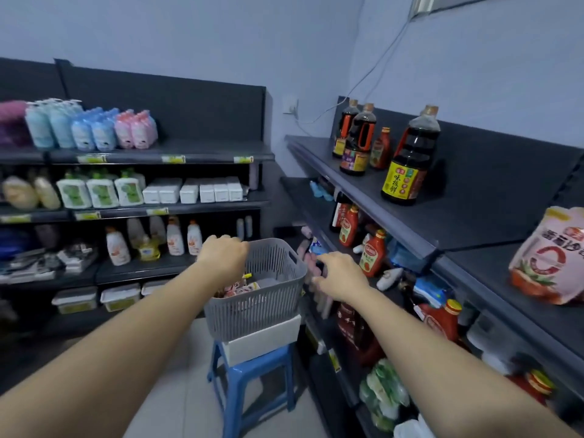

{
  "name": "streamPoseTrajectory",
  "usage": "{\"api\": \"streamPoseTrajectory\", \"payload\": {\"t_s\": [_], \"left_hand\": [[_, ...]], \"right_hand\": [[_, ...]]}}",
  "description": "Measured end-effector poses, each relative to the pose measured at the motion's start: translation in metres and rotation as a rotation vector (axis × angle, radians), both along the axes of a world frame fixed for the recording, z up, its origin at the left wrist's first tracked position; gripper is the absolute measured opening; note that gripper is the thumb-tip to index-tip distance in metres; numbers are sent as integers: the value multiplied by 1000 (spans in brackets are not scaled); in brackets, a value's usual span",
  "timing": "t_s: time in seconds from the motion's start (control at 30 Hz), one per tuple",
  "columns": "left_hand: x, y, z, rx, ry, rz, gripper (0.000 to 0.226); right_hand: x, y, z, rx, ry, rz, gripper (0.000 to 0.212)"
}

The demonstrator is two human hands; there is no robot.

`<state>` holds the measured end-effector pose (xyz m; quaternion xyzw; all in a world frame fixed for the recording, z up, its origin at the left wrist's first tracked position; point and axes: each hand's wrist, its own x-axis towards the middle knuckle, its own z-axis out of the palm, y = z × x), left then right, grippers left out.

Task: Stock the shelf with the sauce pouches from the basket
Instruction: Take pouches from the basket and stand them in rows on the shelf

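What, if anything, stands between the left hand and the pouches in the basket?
Nothing visible does. The basket has no lid, and the left hand is over its left rim, just above the pouches lying inside. The basket's wall runs beside them, not across the way down.

Both bare forearms are stretched forward and drawn toward each other. The left hand [222,257] is turned palm down, its fingers bent downward and hidden behind the knuckles. The right hand [339,276] is held near it, slightly lower, with fingers curled leftward; whether anything is gripped cannot be told.
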<state>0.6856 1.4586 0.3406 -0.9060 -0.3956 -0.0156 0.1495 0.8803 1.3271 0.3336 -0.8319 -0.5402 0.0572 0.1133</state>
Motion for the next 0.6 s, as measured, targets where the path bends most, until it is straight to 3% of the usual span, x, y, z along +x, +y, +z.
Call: {"api": "streamPoseTrajectory", "payload": {"t_s": [0.6], "left_hand": [[70, 197, -133, -268, 124, 203, 31]], "right_hand": [[67, 237, -111, -240, 105, 191, 49]]}}
